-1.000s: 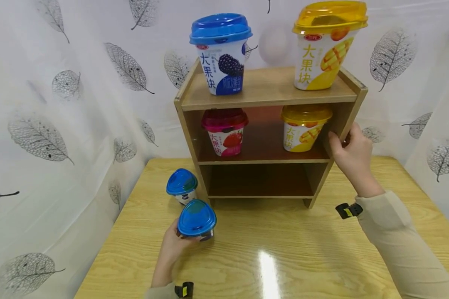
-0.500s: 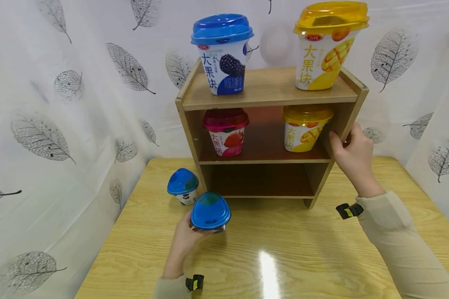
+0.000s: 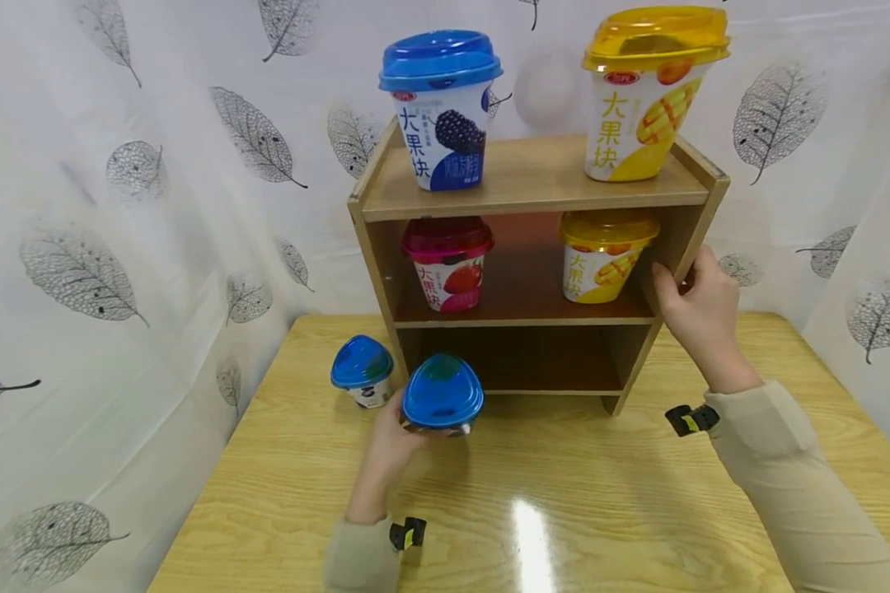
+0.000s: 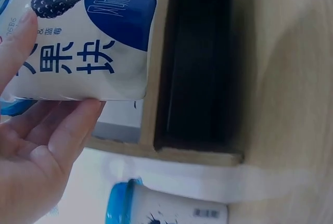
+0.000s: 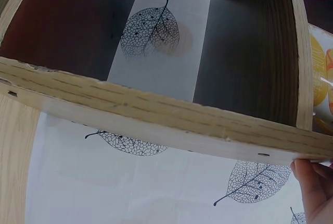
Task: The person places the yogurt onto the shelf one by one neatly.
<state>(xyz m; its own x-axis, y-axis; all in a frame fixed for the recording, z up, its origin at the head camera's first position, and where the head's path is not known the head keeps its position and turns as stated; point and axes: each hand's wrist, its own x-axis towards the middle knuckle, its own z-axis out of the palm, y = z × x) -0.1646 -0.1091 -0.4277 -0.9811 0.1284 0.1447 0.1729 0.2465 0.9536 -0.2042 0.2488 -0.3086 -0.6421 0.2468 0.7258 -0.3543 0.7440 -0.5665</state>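
Note:
My left hand [image 3: 391, 445] grips a blue-lidded blackberry yogurt cup [image 3: 442, 392] by its side, in front of the shelf's bottom left corner. In the left wrist view the same yogurt cup [image 4: 104, 52] sits between thumb and fingers, its blackberry print showing. With my right hand [image 3: 700, 317] I hold the right side panel of the wooden shelf [image 3: 534, 203]; the right wrist view shows the fingers [image 5: 311, 187] at the panel's edge. A second blue-lidded cup [image 3: 363, 371] stands on the table, left of the shelf.
On the shelf's top stand a large blue-lidded cup [image 3: 445, 115] and a yellow-lidded mango cup [image 3: 641, 99]. The middle tier bears a pink-lidded strawberry cup [image 3: 448, 263] and a smaller yellow-lidded cup [image 3: 604, 255]. A leaf-print curtain [image 3: 170, 239] hangs behind the wooden table [image 3: 289, 502].
My left hand has carried the blackberry yogurt cup to the right and toward the shelf, now overlapping the lower tier's left end. The right hand stays where it was.

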